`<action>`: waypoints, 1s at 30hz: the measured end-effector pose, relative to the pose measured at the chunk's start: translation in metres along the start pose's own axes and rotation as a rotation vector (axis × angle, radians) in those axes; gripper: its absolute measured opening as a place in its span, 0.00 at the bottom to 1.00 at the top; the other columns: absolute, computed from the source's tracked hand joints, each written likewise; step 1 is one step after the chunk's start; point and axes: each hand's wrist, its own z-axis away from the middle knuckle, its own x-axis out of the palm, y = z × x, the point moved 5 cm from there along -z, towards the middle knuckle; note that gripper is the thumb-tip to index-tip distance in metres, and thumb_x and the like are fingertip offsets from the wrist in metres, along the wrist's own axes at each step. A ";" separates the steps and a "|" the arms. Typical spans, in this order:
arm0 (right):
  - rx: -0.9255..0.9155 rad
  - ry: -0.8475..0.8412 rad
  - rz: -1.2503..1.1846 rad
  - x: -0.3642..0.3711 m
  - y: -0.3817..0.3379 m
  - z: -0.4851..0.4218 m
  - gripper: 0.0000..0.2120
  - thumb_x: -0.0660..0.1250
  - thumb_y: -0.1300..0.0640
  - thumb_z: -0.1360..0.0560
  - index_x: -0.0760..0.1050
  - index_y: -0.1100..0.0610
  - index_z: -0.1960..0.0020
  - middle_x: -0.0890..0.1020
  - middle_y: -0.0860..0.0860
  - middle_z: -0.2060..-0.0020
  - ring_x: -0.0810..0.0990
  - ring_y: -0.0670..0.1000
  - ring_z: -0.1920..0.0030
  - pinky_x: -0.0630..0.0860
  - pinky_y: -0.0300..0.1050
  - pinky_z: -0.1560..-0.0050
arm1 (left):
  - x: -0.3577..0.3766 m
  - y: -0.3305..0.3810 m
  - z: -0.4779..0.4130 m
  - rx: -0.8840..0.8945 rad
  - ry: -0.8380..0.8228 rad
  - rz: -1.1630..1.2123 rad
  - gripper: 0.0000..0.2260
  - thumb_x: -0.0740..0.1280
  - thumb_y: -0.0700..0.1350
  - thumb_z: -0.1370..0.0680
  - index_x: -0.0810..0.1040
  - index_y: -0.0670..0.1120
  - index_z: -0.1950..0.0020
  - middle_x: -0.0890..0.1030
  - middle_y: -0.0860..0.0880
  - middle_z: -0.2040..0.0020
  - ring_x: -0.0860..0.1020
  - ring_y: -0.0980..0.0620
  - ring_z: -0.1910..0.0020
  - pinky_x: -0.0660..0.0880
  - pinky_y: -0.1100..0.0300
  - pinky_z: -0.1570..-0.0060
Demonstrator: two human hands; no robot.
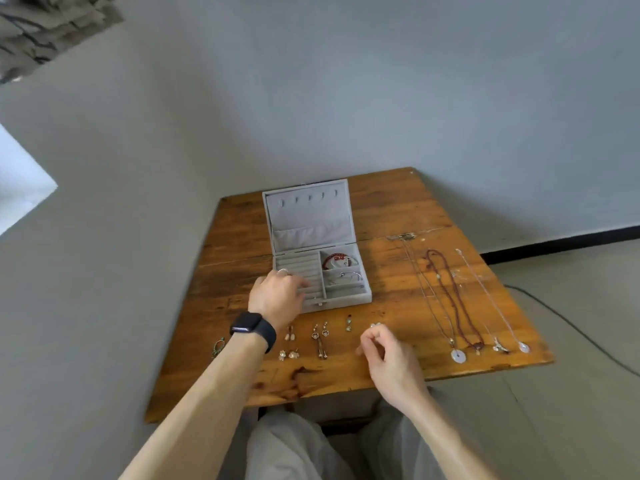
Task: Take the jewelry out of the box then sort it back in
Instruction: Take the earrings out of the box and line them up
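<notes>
left hand on jewelry box, grasp unclear | right hand pinches silvery piece at box's 5 o'clock | likely light, slippery: fingertip hold

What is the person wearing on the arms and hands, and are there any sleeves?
Both forearms are bare; no sleeves show. The left wrist carries a dark smartwatch with a rectangular face and a dark band. The left hand and the right hand have no gloves, and the right wrist is bare.
</notes>
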 end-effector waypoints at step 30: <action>0.030 -0.004 -0.066 0.003 0.008 0.000 0.03 0.60 0.50 0.17 0.71 0.45 0.49 0.82 0.41 0.59 0.80 0.37 0.55 0.73 0.27 0.59 | 0.013 0.061 -0.021 0.260 -0.133 -0.676 0.06 0.64 0.40 0.19 0.80 0.47 0.47 0.83 0.49 0.51 0.81 0.48 0.50 0.75 0.53 0.47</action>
